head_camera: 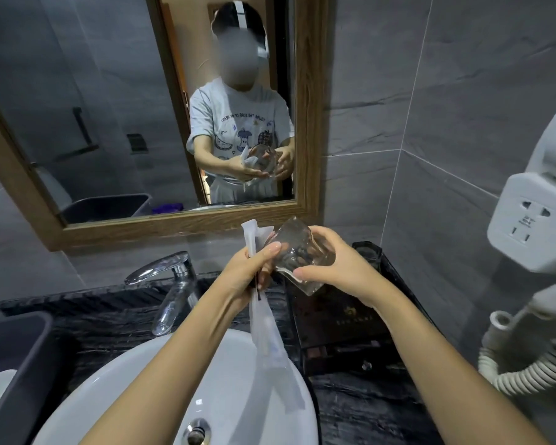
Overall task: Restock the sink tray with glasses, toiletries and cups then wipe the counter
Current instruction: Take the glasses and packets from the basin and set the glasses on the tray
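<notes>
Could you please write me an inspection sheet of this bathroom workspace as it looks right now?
Surface: dark marbled counter around a white basin; looks dry.
Job's things: clear glass held in the air above the dark tray; long wrapped toiletry packets hang over the basin; a second glass stands at the tray's back corner.
Clutter: grey bin at left.
Grippers: left hand grips the packets and touches the glass; right hand grips the glass.
Cables: coiled hose of the wall hair dryer.
Surroundings: chrome tap, wood-framed mirror, grey tiles.
</notes>
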{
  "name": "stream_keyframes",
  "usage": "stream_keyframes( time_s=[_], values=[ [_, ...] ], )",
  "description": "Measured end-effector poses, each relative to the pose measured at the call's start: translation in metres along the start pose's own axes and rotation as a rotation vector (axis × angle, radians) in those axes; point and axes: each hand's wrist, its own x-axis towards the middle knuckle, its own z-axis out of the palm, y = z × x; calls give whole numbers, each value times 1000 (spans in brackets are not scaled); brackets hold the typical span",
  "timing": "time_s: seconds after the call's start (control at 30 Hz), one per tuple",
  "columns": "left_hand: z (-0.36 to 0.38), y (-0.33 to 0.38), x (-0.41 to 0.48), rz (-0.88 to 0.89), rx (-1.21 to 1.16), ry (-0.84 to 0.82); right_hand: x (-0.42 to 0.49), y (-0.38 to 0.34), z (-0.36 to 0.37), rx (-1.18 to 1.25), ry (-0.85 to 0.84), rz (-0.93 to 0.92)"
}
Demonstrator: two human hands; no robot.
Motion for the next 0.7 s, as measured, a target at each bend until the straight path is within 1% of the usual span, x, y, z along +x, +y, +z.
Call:
stream_keyframes(
  time_s=[0.17, 0.27, 0.33, 0.43, 0.5, 0.6, 0.7],
  values=[
    [12, -1, 3, -7, -67, 124, 0, 10, 16, 312, 196, 42],
    [11, -9, 3, -28, -148, 121, 5, 21, 27, 519, 306, 54],
    [10, -14, 3, -39, -232, 87, 7, 23, 30, 582, 305, 49],
    [8, -18, 1, -54, -334, 39, 8, 31, 29, 529, 283, 34],
    [3, -22, 1, -78, -315, 38, 9, 34, 27, 442, 276, 19],
    [-10, -28, 6, -168, -221, 96, 18, 34, 16, 291, 300, 52],
    [-25, -37, 11, -315, -151, 186, 35, 33, -4, 97, 304, 74]
  ],
)
